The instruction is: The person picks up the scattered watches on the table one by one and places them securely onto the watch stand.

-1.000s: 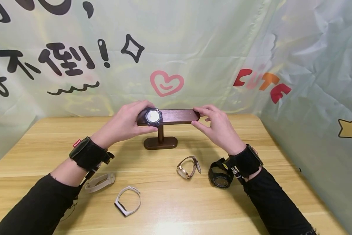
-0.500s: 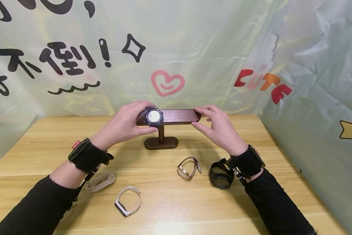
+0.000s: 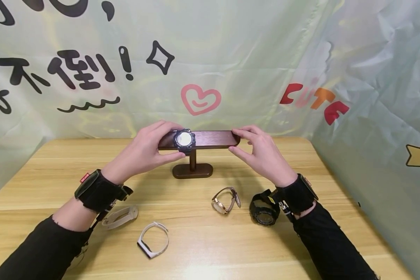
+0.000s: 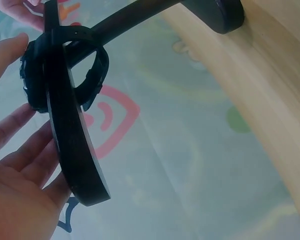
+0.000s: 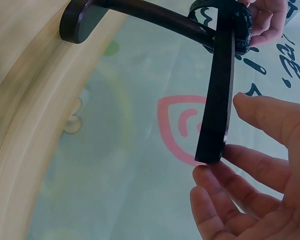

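A dark wooden watch stand (image 3: 215, 139) stands upright toward the back of the table, with a black chunky watch (image 3: 184, 139) strapped round the left part of its bar. My left hand (image 3: 150, 146) is spread at that watch, fingers above and thumb below in the head view. In the left wrist view its fingertips (image 4: 26, 111) lie right at the watch's edge, the fingers loosely extended. My right hand (image 3: 260, 153) holds the bar's right end between thumb and fingers. The right wrist view shows that thumb (image 5: 250, 107) and the fingers beside the bar's end.
A rose-gold watch (image 3: 220, 205) and a black digital watch (image 3: 264, 213) lie in front of the stand, to the right. A white fitness band (image 3: 153, 249) and a beige strap (image 3: 120, 217) lie at left, near my left forearm. A printed curtain (image 3: 252, 70) hangs behind.
My left hand has drawn slightly left from the watch, baring more of the bar's left end. The watch stays on the bar, and my right hand keeps its place.
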Demonstrator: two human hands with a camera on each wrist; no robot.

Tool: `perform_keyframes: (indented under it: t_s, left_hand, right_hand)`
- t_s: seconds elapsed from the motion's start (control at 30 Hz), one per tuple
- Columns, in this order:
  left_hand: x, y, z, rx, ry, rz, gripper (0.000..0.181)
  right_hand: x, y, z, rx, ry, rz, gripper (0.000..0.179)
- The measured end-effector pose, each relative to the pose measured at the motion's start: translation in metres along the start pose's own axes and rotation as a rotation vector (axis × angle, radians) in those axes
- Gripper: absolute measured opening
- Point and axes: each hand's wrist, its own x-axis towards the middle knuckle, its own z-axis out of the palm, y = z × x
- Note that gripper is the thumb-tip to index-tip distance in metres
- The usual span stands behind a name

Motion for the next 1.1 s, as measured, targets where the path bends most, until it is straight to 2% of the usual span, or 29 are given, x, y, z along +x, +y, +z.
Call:
perform_keyframes:
  t_s: [0.2,0.53,0.8,1.0,1.1]
  left_hand:
    - [-0.007,0.005,-0.004,0.004,0.015,-0.005,0.061]
    - [-0.021,0.013,-0.014,0.022,0.052,0.068,0.056]
    - [-0.037,0.020,-0.023,0.026,0.032,0.086,0.054]
    - [-0.048,0.020,-0.028,0.045,0.010,0.084,0.055]
    - [-0.051,0.021,-0.028,0.049,-0.023,0.076,0.053]
  right_hand:
    - [-0.001,-0.003,-0.001,-0.005,-0.003,0.001,0.053]
    - [-0.005,-0.013,-0.004,-0.019,-0.003,-0.045,0.051]
    - [-0.009,-0.024,-0.004,-0.032,-0.017,-0.088,0.051]
    - [-0.013,-0.034,-0.003,-0.029,-0.034,-0.115,0.054]
    - [-0.016,-0.037,-0.002,-0.034,-0.050,-0.127,0.055]
